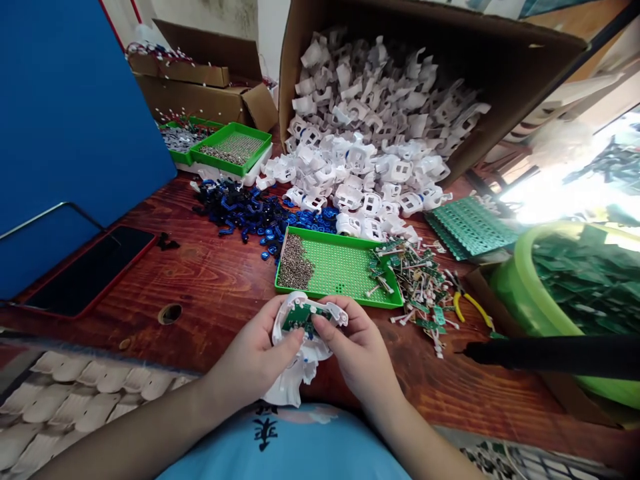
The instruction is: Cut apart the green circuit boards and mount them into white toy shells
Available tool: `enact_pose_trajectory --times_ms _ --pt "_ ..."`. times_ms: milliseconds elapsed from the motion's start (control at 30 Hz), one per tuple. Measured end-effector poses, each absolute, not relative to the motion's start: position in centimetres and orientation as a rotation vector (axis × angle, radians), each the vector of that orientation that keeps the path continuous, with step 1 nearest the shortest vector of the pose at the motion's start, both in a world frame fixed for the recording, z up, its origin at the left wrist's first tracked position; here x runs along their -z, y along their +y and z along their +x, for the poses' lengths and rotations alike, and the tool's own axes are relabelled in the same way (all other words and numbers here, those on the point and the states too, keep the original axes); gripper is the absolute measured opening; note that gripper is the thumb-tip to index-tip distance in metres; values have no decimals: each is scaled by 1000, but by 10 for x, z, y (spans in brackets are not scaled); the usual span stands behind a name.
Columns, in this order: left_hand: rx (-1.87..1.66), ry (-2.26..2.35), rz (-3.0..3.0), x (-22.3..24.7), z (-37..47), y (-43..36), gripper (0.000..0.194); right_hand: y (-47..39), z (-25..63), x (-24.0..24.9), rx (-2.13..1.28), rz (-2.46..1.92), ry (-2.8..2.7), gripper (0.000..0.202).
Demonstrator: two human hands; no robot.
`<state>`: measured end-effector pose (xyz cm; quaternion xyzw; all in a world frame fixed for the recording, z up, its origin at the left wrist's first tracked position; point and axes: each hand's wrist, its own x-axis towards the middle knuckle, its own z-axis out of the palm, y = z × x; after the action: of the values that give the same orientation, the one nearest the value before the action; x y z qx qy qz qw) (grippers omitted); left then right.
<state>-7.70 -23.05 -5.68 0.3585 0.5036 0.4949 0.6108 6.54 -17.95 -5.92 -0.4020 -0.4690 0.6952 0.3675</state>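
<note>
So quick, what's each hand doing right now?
Left hand: closed on the white plastic housing.
Right hand: closed on the same housing, thumb at its green board.

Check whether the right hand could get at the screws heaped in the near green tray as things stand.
Probably yes. The screw heap lies in the tray just beyond the right hand, with nothing standing between. But that hand, with the left hand, grips the white housing, so it must let go first.

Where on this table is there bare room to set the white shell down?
Bare wood lies between the phone and the green tray, ahead of the left hand. Right of the right hand, wired boards crowd the table.
</note>
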Motion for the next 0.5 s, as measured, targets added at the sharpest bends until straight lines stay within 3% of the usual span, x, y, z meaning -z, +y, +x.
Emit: enact_pose_trajectory --times_ms 233,500 --pt "-1175 1137 762 62 -73 -232 39 -181 64 62 -1754 -1007 -1229 25" --pt "-1221 1011 507 63 -74 -233 44 -179 74 55 -1990 -871 -1249 23"
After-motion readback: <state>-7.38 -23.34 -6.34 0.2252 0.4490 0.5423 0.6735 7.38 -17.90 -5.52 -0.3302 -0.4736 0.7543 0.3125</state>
